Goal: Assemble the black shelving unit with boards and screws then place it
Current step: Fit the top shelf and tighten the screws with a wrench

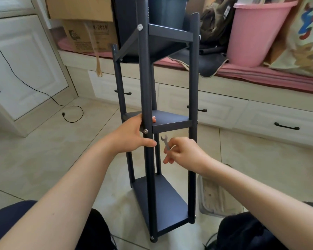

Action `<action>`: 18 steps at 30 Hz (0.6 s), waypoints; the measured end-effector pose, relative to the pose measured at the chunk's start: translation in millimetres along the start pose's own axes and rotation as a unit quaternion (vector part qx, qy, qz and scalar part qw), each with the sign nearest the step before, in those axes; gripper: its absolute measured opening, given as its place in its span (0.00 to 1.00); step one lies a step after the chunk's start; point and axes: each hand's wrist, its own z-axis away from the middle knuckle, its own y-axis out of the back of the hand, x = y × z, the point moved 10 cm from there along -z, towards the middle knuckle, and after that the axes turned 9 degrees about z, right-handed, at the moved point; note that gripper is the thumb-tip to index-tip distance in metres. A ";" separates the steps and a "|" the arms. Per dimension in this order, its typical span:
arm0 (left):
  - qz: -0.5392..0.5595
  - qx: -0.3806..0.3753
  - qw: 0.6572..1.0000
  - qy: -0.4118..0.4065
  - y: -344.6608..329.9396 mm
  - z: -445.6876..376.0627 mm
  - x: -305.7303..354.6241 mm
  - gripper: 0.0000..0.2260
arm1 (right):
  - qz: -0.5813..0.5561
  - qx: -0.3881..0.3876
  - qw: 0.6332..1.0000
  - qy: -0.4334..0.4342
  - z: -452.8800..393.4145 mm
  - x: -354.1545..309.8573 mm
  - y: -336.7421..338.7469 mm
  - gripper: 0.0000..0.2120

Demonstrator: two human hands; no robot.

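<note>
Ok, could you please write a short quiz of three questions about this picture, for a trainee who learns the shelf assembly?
1. True or false: the left hand grips the front post of the shelving unit at the level of the middle board.
2. What does the right hand hold? A) a screwdriver B) a small wrench C) a loose screw
3. Fill in: the silver screw nearest the left hand sits on the front ____.

Key:
1. True
2. B
3. post
</note>
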 end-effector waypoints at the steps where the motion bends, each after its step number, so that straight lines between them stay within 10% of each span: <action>1: 0.000 -0.001 1.000 0.000 -0.8 -0.4 0.9 0.33 | 0.002 0.008 1.000 0.004 0.4 -2.7 -2.5 0.08; 18: -0.005 -0.029 0.999 0.014 -6.3 3.6 10.1 0.30 | -0.065 0.079 0.994 0.026 3.4 -11.2 2.3 0.10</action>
